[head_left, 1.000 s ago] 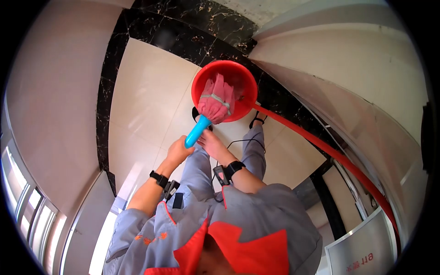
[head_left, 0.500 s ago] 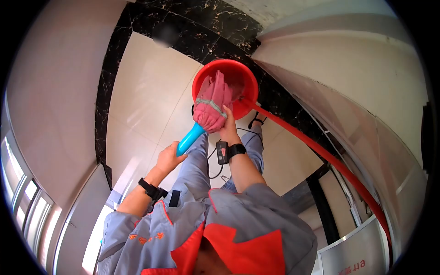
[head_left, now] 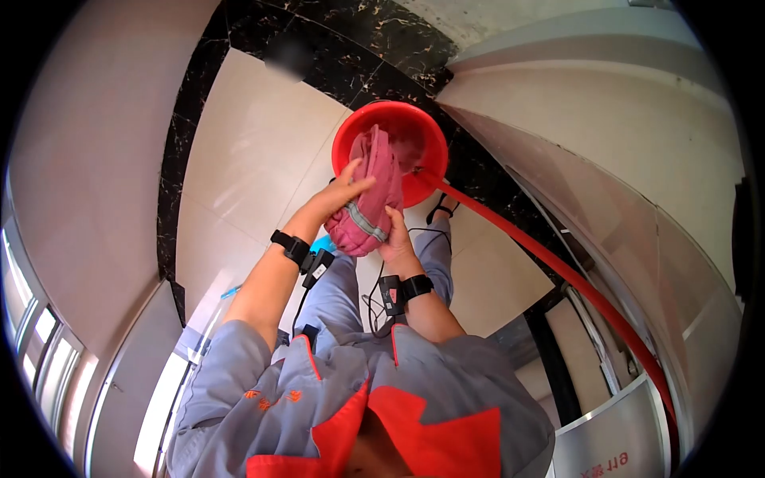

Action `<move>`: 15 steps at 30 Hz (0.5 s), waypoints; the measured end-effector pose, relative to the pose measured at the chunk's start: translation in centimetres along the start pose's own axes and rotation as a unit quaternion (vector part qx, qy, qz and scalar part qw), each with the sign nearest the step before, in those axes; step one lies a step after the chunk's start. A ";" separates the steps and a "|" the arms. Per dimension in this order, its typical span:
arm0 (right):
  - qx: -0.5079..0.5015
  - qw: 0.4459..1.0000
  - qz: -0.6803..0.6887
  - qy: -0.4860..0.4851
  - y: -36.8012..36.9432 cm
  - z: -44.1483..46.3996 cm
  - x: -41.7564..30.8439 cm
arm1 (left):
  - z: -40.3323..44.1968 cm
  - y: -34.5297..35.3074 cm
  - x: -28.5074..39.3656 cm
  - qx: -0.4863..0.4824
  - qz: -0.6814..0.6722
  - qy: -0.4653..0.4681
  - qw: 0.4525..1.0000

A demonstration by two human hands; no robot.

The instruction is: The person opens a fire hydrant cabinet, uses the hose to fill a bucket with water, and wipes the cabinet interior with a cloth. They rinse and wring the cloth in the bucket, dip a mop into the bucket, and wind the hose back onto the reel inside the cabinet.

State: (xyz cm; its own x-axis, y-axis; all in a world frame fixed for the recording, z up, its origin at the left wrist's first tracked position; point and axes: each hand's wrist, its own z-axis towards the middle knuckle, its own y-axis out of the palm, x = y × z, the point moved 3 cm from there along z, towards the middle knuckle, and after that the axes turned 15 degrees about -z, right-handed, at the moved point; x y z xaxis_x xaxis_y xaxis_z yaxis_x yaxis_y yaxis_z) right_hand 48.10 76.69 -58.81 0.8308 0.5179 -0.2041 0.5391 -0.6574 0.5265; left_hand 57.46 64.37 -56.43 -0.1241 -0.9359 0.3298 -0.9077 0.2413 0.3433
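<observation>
A pink cloth mop head (head_left: 381,171) with a grey band lies over the near rim of a red bucket (head_left: 433,139), its far end inside. My left hand (head_left: 344,191) rests on the left side of the cloth, its fingers apart. On the right side, near the band, my right hand (head_left: 395,237) grips the mop head, thumb up along the cloth. The blue handle (head_left: 323,244) shows in part beneath my left forearm. A red hose (head_left: 518,221) reaches into the bucket, where water shows.
Pale floor tiles (head_left: 239,143) with a black marble border (head_left: 177,171) surround the bucket. The hose runs along a clear panel on the right to a metal cabinet (head_left: 613,430). My sandaled foot is beside the bucket. A cable hangs between my wrists.
My left hand has let go of the blue handle and moved forward onto the mop head. The mop head has come closer to my body, and the handle has swung under my left arm.
</observation>
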 end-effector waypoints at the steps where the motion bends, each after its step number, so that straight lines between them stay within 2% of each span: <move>1: -0.001 1.000 0.018 0.001 0.2 -0.2 -0.5 | 0.3 0.5 0.0 -0.014 0.040 0.044 0.998; 3: -0.003 0.998 0.055 0.007 1.2 -0.6 -1.9 | 0.7 1.1 -0.3 -0.039 0.120 0.130 0.983; 6: -0.041 0.997 0.057 -0.029 2.5 -0.7 -3.3 | 0.6 1.1 -1.0 -0.004 0.259 0.216 0.941; 9: 0.009 0.999 0.045 0.010 1.1 0.3 -2.9 | -0.3 2.8 -1.1 0.034 0.351 0.211 0.912; 12: 0.033 0.999 0.015 -0.027 0.7 1.1 -3.2 | -1.7 4.7 -0.2 0.068 0.407 0.230 0.881; 13: 0.037 0.999 0.011 -0.034 0.9 1.0 -3.4 | -1.8 5.0 -0.4 0.091 0.424 0.264 0.861; 15: 0.043 0.998 0.002 -0.048 1.2 0.8 -4.1 | -2.0 5.5 -0.3 0.099 0.424 0.276 0.857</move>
State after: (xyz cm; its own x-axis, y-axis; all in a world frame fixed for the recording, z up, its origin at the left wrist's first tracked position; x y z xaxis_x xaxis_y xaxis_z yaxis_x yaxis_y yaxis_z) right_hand 45.49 73.31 -57.99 0.8399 0.4638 -0.2819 0.5426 -0.7060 0.4552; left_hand 53.33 66.48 -52.94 -0.6131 -0.1687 0.7718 -0.6431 0.6740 -0.3636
